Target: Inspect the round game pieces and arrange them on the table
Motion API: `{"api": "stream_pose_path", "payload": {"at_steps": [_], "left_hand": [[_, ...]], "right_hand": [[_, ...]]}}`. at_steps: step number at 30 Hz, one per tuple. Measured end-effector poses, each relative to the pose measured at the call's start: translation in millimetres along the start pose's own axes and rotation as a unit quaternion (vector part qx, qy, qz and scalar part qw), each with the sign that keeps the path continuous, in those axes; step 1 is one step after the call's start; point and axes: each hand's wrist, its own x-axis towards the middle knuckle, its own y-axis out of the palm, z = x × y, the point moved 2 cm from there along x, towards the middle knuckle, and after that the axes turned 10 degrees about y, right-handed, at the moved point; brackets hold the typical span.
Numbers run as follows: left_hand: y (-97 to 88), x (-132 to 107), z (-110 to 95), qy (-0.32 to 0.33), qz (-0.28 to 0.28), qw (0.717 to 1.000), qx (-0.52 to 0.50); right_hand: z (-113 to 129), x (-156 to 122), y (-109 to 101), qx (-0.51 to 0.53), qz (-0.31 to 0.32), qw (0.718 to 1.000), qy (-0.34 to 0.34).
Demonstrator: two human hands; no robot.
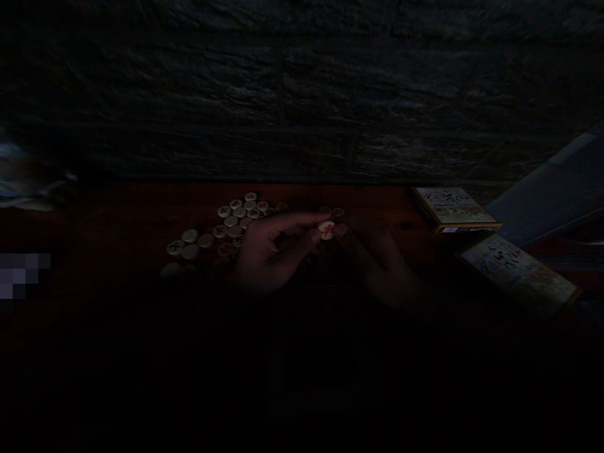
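The scene is very dark. My left hand [271, 251] and my right hand [377, 264] meet over a dark red table [117, 220]. Between their fingertips they pinch one round pale game disc with a red character [326, 229]. The left thumb and forefinger close on its left side, the right fingers touch its right side. A heap of several similar round discs [226, 226], some marked in black and some in red, lies on the table just left of my left hand. A couple more discs [336, 212] sit just behind the held one.
A box with a printed lid [453, 207] lies at the table's right, and a second printed lid or box half [516, 270] lies nearer, to the right. A dark stone-patterned wall [302, 94] stands behind the table. A pale object [19, 182] sits at the far left.
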Motion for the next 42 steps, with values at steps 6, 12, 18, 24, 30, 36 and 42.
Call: {"api": "stream_pose_path", "payload": {"at_steps": [6,12,18,24,30,36,42], "left_hand": [[2.0,1.9,2.6,-0.007,-0.012,1.0,0.012],[2.5,1.9,3.9,-0.01,-0.005,1.0,0.018],[1.2,0.7,0.3,-0.021,-0.013,0.999,0.036],[0.1,-2.1,1.6,0.014,0.017,0.999,0.042],[-0.1,-2.9,-0.1,0.006,0.031,0.999,0.011],[2.6,0.0,2.1,-0.001,0.003,1.0,0.02],[3.3,-0.5,8.2,0.014,0.004,1.0,0.011]], "right_hand": [[-1.3,1.5,-0.2,-0.013,-0.005,1.0,-0.016],[-2.1,-1.1,-0.2,0.003,-0.037,0.999,-0.018],[-2.2,-0.5,-0.3,0.044,-0.047,0.998,-0.009],[0.1,0.5,1.2,0.087,-0.047,0.995,0.01],[5.0,1.1,0.0,0.106,-0.045,0.993,-0.001],[4.7,2.8,-0.1,0.096,-0.031,0.995,-0.002],[5.1,2.9,0.6,0.076,0.009,0.997,0.007]]}}
